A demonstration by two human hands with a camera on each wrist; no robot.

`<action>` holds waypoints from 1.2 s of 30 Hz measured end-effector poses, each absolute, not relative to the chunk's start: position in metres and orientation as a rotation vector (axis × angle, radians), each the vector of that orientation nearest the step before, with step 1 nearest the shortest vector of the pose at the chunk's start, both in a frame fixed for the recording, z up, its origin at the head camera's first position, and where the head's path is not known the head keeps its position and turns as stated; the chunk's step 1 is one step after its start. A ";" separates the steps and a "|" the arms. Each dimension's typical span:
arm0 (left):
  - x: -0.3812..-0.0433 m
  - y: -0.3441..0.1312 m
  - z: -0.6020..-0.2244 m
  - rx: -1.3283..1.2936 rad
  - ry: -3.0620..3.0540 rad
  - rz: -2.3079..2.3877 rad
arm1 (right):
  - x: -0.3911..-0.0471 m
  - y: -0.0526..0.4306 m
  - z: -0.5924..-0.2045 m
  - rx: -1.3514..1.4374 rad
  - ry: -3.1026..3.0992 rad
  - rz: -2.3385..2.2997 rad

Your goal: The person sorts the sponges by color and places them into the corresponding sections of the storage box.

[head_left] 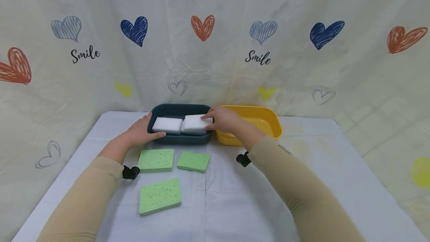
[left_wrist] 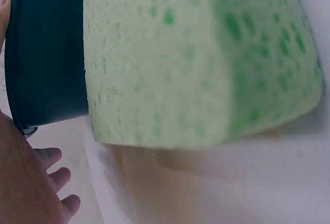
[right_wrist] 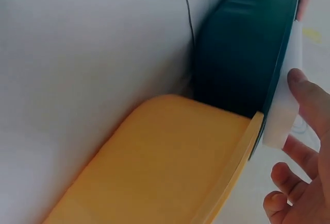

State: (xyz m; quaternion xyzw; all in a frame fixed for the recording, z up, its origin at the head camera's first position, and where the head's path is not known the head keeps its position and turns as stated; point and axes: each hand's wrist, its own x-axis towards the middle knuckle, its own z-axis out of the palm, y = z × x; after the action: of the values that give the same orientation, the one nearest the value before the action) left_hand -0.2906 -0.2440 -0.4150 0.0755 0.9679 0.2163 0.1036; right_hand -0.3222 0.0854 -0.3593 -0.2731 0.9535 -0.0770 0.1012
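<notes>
A dark teal plastic bin (head_left: 181, 139) stands at the back of the table with two white foam sponges in it. My left hand (head_left: 139, 129) holds the bin's left end, thumb over the front rim and fingers along the side. The left white sponge (head_left: 167, 125) lies flat beside that thumb. My right hand (head_left: 226, 119) pinches the right white sponge (head_left: 194, 123) between thumb and fingers at its right end. In the right wrist view this white sponge (right_wrist: 283, 108) sticks out above the bin's rim, and the other fingers are loosely bent.
A yellow bin (head_left: 268, 117) stands right beside the teal one, under my right forearm. Green speckled sponges lie in front: one on the left (head_left: 156, 160), a smaller one (head_left: 193, 161) to its right, and one nearer (head_left: 160, 197). A heart-printed cloth (head_left: 215, 62) hangs behind the white table.
</notes>
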 end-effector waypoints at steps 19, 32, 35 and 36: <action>-0.289 -0.242 -0.414 0.196 2.855 0.624 | -0.330 0.057 -0.369 -0.795 2.825 -0.017; -0.290 -0.243 -0.415 0.219 2.853 0.631 | -0.325 0.071 -0.362 -0.807 2.844 -0.172; -0.289 -0.243 -0.414 0.216 2.850 0.641 | -0.323 0.076 -0.361 -0.793 2.857 -0.251; -0.288 -0.244 -0.414 0.214 2.850 0.645 | -0.322 0.078 -0.360 -0.787 2.862 -0.278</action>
State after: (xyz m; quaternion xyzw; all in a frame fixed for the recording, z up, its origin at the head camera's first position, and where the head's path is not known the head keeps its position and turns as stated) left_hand -0.2884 -0.2437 -0.4139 0.0725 0.9673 0.2188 0.1055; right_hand -0.3216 0.0781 -0.3600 -0.2631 0.9569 -0.0931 0.0801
